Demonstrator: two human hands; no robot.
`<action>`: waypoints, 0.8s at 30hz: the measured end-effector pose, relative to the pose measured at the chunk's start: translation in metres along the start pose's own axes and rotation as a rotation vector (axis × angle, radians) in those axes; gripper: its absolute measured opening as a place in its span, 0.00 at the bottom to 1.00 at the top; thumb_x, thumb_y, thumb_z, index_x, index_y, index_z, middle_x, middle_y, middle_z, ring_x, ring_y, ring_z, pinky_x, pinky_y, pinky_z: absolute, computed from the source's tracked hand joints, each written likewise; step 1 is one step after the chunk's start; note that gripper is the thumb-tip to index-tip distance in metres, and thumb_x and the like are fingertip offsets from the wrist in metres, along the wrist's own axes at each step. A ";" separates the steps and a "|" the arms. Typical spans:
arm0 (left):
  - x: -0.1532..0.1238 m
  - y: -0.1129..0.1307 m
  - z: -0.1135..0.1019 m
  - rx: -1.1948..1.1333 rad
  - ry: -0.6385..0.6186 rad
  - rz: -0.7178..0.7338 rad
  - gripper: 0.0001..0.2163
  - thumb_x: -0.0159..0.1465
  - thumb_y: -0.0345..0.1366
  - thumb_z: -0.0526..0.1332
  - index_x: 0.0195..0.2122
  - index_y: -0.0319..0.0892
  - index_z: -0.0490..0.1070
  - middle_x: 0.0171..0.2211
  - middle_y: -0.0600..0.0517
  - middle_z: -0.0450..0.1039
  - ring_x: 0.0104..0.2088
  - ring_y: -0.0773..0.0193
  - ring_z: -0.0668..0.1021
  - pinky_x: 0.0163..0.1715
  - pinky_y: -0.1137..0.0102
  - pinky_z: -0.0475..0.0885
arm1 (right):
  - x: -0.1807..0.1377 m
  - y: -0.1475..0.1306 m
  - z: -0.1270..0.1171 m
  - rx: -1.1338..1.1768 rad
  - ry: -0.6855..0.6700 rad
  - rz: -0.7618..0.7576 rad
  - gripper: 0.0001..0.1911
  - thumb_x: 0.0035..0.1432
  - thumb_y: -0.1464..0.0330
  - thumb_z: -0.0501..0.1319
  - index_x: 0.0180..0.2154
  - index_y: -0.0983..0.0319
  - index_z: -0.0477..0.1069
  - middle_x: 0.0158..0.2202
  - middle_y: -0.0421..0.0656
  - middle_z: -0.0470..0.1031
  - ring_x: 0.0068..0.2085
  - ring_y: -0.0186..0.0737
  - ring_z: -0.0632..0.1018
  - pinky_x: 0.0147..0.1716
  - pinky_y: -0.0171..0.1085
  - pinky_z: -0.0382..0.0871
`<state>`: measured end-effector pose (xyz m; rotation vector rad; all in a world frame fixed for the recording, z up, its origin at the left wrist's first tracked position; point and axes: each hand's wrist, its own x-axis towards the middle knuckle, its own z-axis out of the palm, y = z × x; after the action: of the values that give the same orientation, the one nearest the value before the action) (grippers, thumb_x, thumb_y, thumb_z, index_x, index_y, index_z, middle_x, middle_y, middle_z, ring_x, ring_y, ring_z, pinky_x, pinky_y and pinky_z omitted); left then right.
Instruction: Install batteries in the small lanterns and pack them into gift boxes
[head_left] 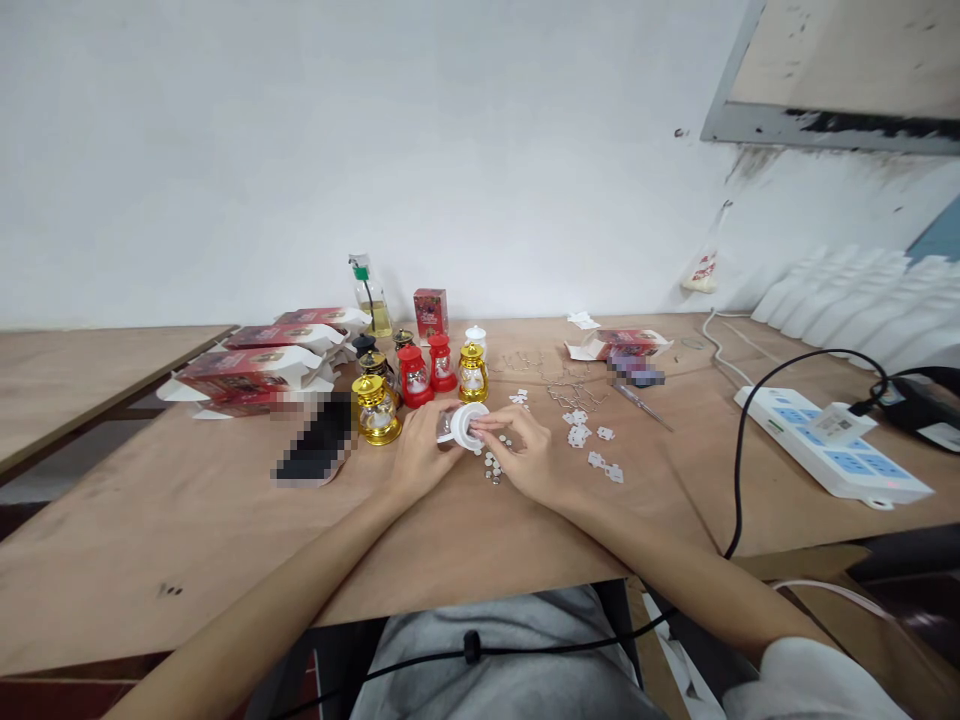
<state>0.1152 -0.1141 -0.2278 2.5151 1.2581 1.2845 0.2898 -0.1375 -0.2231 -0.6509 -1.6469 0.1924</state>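
My left hand (pixel 418 452) grips a small white toy lantern (pixel 463 424), tipped on its side with its round base facing right. My right hand (pixel 525 450) pinches at that base with thumb and forefinger; whether anything small sits between the fingertips I cannot make out. Several tiny round button cells (pixel 493 467) lie on the wooden table (pixel 225 520) just under my hands. Behind them stand gold lanterns (pixel 375 408), red lanterns (pixel 415 375) and a white one (pixel 475 340).
Red product boxes (pixel 247 370) are stacked at the left, and a dark blurred object (pixel 315 450) lies beside them. Small white plastic pieces (pixel 592 448), wire hooks (pixel 570 385) and a screwdriver (pixel 641 405) lie right of my hands. A white power strip (pixel 832 445) with a black cable (pixel 739 470) sits far right.
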 end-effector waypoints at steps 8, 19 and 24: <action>0.000 0.002 -0.001 -0.003 -0.013 -0.015 0.17 0.59 0.39 0.62 0.49 0.44 0.63 0.47 0.46 0.74 0.47 0.54 0.76 0.46 0.60 0.68 | 0.000 -0.003 -0.003 0.004 0.011 0.073 0.01 0.59 0.70 0.61 0.35 0.59 0.71 0.33 0.42 0.77 0.36 0.38 0.78 0.38 0.39 0.74; -0.001 -0.003 -0.004 0.030 0.109 0.052 0.18 0.60 0.39 0.62 0.50 0.44 0.63 0.46 0.47 0.73 0.46 0.56 0.76 0.45 0.62 0.68 | 0.006 -0.008 -0.008 -0.049 0.031 0.026 0.03 0.60 0.72 0.60 0.37 0.60 0.69 0.34 0.43 0.76 0.37 0.38 0.76 0.38 0.39 0.71; -0.002 -0.006 -0.003 0.091 0.142 0.052 0.17 0.61 0.40 0.60 0.51 0.45 0.63 0.46 0.47 0.73 0.48 0.54 0.75 0.48 0.61 0.66 | 0.004 -0.006 -0.006 -0.076 -0.049 -0.082 0.03 0.60 0.70 0.61 0.38 0.58 0.69 0.35 0.43 0.75 0.39 0.41 0.76 0.39 0.42 0.71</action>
<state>0.1091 -0.1123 -0.2291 2.5746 1.3150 1.4732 0.2935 -0.1421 -0.2156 -0.6387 -1.7319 0.0872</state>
